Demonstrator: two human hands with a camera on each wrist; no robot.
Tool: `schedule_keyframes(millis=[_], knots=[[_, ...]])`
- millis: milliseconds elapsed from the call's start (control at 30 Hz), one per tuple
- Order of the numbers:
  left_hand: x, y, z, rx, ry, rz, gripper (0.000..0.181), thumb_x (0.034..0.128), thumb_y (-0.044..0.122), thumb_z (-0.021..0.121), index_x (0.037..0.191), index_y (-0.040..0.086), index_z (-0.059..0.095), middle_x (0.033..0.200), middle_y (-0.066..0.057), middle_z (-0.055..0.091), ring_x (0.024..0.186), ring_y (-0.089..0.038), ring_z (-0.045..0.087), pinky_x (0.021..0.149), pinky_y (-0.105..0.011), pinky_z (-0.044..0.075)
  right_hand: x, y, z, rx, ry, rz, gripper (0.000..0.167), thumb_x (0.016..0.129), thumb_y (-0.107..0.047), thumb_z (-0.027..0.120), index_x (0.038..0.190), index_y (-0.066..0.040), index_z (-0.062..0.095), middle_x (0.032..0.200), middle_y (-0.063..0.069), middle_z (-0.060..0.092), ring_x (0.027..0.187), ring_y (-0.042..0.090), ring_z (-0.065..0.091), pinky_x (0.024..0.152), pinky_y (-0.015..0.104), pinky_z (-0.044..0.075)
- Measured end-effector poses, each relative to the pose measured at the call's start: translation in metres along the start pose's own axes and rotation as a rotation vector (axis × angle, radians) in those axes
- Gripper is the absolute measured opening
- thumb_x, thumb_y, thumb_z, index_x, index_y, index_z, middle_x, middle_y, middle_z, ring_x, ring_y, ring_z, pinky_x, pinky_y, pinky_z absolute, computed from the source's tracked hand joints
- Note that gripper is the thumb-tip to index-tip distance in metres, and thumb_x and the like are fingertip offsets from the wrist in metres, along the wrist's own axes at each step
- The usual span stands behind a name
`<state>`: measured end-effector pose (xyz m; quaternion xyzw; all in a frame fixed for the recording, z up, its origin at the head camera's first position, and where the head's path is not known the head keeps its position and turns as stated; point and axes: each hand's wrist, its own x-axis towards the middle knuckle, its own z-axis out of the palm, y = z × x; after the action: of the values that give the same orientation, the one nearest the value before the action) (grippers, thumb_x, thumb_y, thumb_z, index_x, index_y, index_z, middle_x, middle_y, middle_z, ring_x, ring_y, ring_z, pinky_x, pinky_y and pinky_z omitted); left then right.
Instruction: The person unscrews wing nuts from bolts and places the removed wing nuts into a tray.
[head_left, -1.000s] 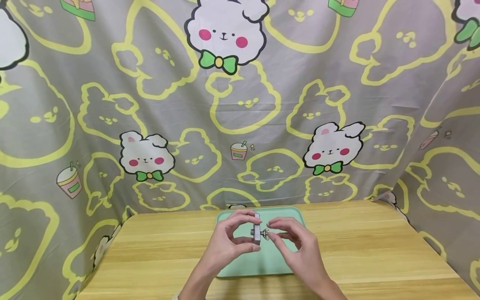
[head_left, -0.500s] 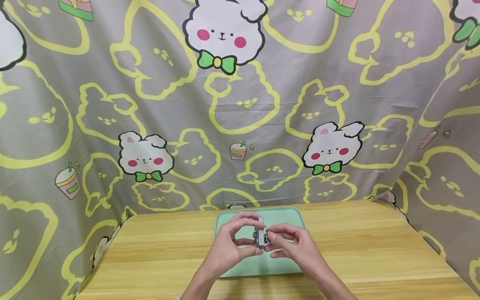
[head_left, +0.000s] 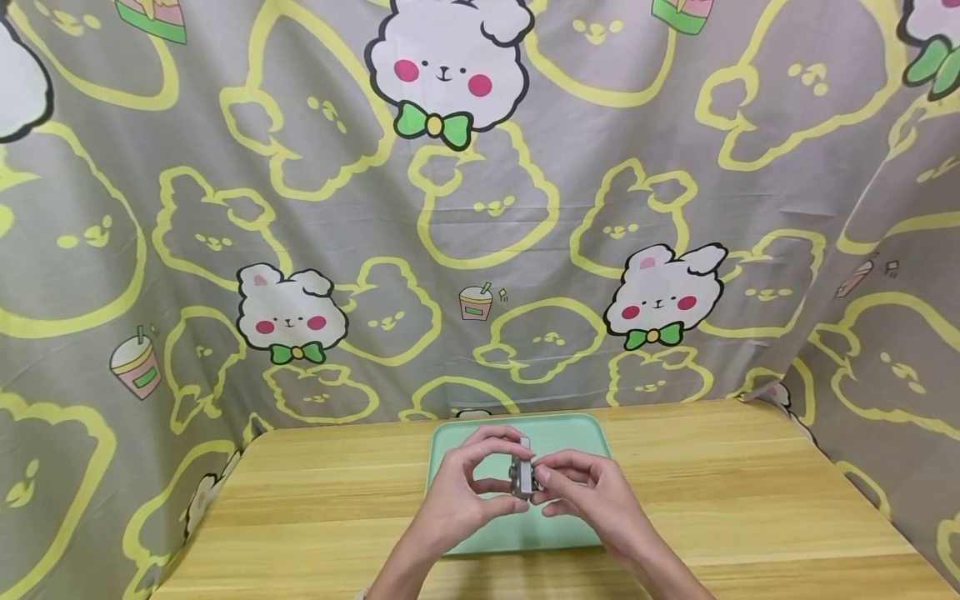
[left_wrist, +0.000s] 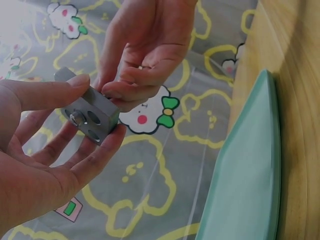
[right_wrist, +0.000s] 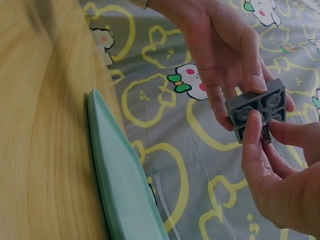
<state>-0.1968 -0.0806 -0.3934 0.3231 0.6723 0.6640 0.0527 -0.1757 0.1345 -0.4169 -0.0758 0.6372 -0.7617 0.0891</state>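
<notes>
Above the tray, my left hand (head_left: 459,493) holds a small grey metal block (head_left: 522,468) by its edges, between thumb and fingers. In the left wrist view round recesses show in the block (left_wrist: 107,111), with a bright screw end (left_wrist: 77,118) in its middle. My right hand (head_left: 592,496) is on the block's right side. Its thumb and fingertips pinch a small metal fastener (right_wrist: 266,132) with a threaded shank, standing out from the block's recessed face (right_wrist: 259,103). Fingers partly cover this fastener, so its exact kind is unclear.
A mint green tray (head_left: 480,540) lies under both hands on the wooden table (head_left: 337,500). A grey curtain (head_left: 510,233) with yellow outlines and white cartoon rabbits hangs behind the table and along its sides.
The right hand has moved left and closer to the block, and the fastener's gap from the block has narrowed. The left hand has shifted slightly right and down with the block.
</notes>
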Motion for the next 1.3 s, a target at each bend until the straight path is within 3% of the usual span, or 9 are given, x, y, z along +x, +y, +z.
schedule_keyframes(millis=[200,400,533,733,867,933,1100,1200,1300], knots=[[0.0,0.001,-0.001,-0.013,0.015,-0.009,0.047,0.0757,-0.013,0.083,0.119,0.002,0.071,0.135,-0.013,0.054,0.122,-0.026,0.056,0.086,-0.046,0.064,0.0,0.001,0.002,-0.063,0.029,-0.11,0.032,0.097,-0.015,0.073,0.117,0.008,0.064,0.104,0.017,0.074,0.089,0.028,0.075,0.078,0.043,0.066],[0.001,0.0,-0.003,-0.036,0.012,0.016,0.047,0.0764,-0.012,0.083,0.12,-0.001,0.07,0.134,-0.019,0.053,0.12,-0.025,0.057,0.086,-0.046,0.064,-0.001,0.003,0.007,-0.195,0.059,-0.315,0.019,0.096,-0.01,0.073,0.108,0.004,0.068,0.101,0.018,0.072,0.086,0.026,0.075,0.075,0.043,0.066],[0.001,0.0,-0.005,-0.056,0.011,0.027,0.047,0.077,-0.012,0.083,0.121,-0.003,0.069,0.135,-0.021,0.053,0.121,-0.026,0.057,0.086,-0.047,0.064,-0.003,0.005,0.012,-0.337,0.089,-0.524,0.009,0.095,-0.005,0.073,0.104,-0.006,0.071,0.1,0.01,0.073,0.087,0.021,0.075,0.075,0.037,0.066],[0.0,0.0,-0.008,-0.088,0.005,0.033,0.046,0.0785,-0.011,0.083,0.122,-0.005,0.067,0.136,-0.023,0.051,0.122,-0.027,0.056,0.087,-0.048,0.063,0.0,0.011,0.014,-0.637,0.137,-0.922,0.032,0.084,0.011,0.077,0.101,-0.016,0.069,0.105,0.0,0.072,0.092,0.015,0.072,0.081,0.022,0.062],[0.0,0.001,-0.01,-0.103,0.005,0.025,0.047,0.0788,-0.01,0.082,0.122,-0.005,0.067,0.137,-0.023,0.05,0.125,-0.029,0.055,0.089,-0.048,0.063,0.004,0.013,0.012,-0.768,0.144,-1.145,0.011,0.093,-0.001,0.072,0.097,-0.011,0.069,0.109,0.006,0.071,0.094,0.02,0.071,0.087,0.018,0.059],[0.001,0.001,-0.011,-0.103,0.008,0.019,0.047,0.0786,-0.01,0.083,0.122,-0.005,0.067,0.138,-0.022,0.05,0.126,-0.03,0.054,0.09,-0.048,0.063,0.006,0.012,0.012,-0.805,0.137,-1.217,0.004,0.099,-0.007,0.067,0.096,-0.008,0.069,0.111,0.01,0.07,0.092,0.022,0.071,0.086,0.018,0.059],[0.001,0.001,-0.012,-0.097,0.011,0.017,0.047,0.0783,-0.01,0.083,0.122,-0.005,0.067,0.139,-0.022,0.05,0.127,-0.034,0.052,0.089,-0.048,0.063,0.007,0.011,0.012,-0.857,0.128,-1.287,0.01,0.102,-0.009,0.064,0.094,-0.006,0.07,0.113,0.013,0.069,0.091,0.024,0.072,0.085,0.018,0.059],[0.001,0.001,-0.012,-0.096,0.012,0.017,0.047,0.0789,-0.01,0.082,0.123,-0.006,0.067,0.139,-0.022,0.05,0.126,-0.035,0.052,0.089,-0.048,0.063,0.007,0.012,0.011,-0.822,0.124,-1.265,0.009,0.101,-0.012,0.067,0.096,-0.006,0.07,0.114,0.013,0.069,0.094,0.026,0.072,0.089,0.018,0.058],[0.001,0.001,-0.012,-0.09,0.019,0.019,0.046,0.0788,-0.011,0.082,0.122,-0.006,0.067,0.138,-0.022,0.05,0.126,-0.033,0.053,0.089,-0.048,0.063,0.006,0.012,0.012,-0.745,0.139,-1.19,0.009,0.093,-0.007,0.076,0.101,-0.008,0.071,0.115,0.011,0.07,0.099,0.027,0.07,0.094,0.019,0.056]])
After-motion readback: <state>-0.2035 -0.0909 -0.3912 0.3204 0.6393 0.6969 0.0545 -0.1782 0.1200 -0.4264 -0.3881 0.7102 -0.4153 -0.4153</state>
